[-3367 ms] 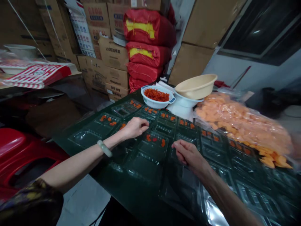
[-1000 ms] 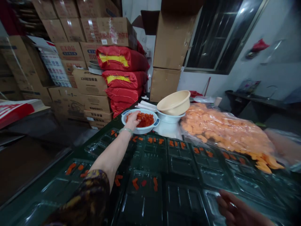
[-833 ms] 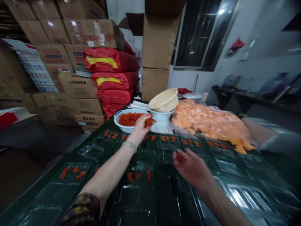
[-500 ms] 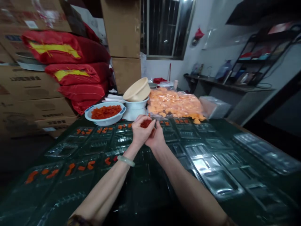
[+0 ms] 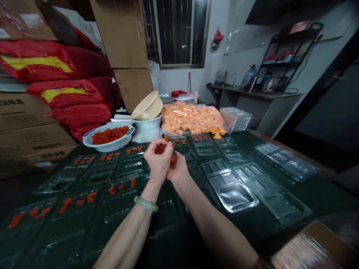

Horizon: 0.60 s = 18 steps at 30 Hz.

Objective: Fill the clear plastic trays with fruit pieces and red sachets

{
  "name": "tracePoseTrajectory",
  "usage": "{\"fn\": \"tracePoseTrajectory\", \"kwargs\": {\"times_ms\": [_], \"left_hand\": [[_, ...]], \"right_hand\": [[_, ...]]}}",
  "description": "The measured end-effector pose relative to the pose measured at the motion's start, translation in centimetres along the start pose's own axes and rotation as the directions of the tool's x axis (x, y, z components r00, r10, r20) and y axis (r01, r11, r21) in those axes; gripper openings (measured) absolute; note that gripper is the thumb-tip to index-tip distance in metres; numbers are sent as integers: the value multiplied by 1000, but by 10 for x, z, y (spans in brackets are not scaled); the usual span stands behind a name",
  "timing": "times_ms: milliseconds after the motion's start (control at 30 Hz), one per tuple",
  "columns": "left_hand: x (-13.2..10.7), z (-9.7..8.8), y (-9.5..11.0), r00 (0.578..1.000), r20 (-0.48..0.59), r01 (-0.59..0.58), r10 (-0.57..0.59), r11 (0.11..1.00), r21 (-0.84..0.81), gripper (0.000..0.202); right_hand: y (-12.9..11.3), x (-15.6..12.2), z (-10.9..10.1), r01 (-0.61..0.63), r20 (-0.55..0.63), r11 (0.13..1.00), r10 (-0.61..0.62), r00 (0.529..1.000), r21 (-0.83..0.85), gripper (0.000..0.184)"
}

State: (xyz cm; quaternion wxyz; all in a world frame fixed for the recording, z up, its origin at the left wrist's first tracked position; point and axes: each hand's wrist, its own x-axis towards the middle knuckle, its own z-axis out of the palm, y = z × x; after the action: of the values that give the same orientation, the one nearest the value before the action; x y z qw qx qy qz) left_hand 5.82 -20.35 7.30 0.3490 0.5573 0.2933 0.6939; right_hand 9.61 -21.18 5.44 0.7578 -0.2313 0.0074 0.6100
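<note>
My left hand (image 5: 157, 161) and my right hand (image 5: 177, 171) meet above the middle of a dark table, both closed around a clump of red-orange food pieces (image 5: 162, 148). A pale green bangle (image 5: 146, 203) sits on my left wrist. Rows of clear plastic compartment trays (image 5: 234, 190) cover the table; those on the left (image 5: 84, 197) each hold a few red-orange pieces, those on the right hold none. A white bowl with blue handles (image 5: 108, 139), full of the same pieces, stands at the far left of the table.
A beige basin (image 5: 147, 106) tilts on a white basin (image 5: 147, 129) behind the trays. A big clear bag of orange slices (image 5: 192, 119) lies beside them. Red sacks (image 5: 70, 93) and cardboard boxes (image 5: 131, 86) are stacked at left. A box corner (image 5: 314, 244) shows bottom right.
My left hand reached into the white bowl, took red-orange pieces and drew back to the table's middle. My right hand rose to join it. The view swung right.
</note>
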Motion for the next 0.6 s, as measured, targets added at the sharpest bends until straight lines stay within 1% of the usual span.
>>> {"fn": "tracePoseTrajectory", "kwargs": {"times_ms": [33,67,100,133,167,200,267,300,333,367,400,467,533,567,600], "left_hand": [[1,3,1,993,-22,111,-113,990,-85,14],[2,5,3,974,-19,217,-224,960,-179,16],[3,7,5,944,14,320,-329,907,-273,18],[5,8,7,903,75,419,-422,833,-362,20],[7,8,10,851,160,515,-500,740,-433,21],[10,7,13,792,254,602,-556,637,-481,21],[16,4,18,676,414,723,-610,439,-533,15],[19,3,20,628,472,759,-619,353,-548,11],[21,3,22,590,514,781,-623,278,-559,7],[24,2,23,562,543,793,-625,220,-568,4],[26,3,23,543,562,798,-624,176,-576,3],[28,5,22,518,592,808,-618,127,-575,2],[31,6,20,498,606,825,-620,124,-551,3],[33,5,19,492,603,833,-628,138,-535,3],[35,3,18,493,591,837,-639,163,-522,4]], "right_hand": [[-3,0,1,-40,-53,997,43,998,60,29],[-6,-1,1,-71,-91,992,81,993,104,30],[-9,-1,1,-96,-105,987,111,988,132,31],[-14,-1,0,-116,-94,985,129,987,127,31],[-19,-1,-2,-145,-79,984,154,985,104,31],[-25,-1,-6,-182,-66,981,187,980,72,31],[-39,-2,-15,-257,-52,966,257,965,8,30],[-48,-3,-20,-285,-48,958,284,958,-18,30],[-57,-3,-26,-301,-43,953,299,953,-37,30],[-66,-4,-32,-302,-40,952,300,953,-49,31],[-75,-4,-37,-291,-36,955,289,957,-59,32],[-93,-3,-47,-257,-43,962,254,966,-87,34],[-114,0,-55,-210,-67,967,202,977,-145,32],[-125,2,-60,-179,-80,962,166,983,-206,30],[-138,6,-64,-137,-96,938,111,989,-318,26]]}}
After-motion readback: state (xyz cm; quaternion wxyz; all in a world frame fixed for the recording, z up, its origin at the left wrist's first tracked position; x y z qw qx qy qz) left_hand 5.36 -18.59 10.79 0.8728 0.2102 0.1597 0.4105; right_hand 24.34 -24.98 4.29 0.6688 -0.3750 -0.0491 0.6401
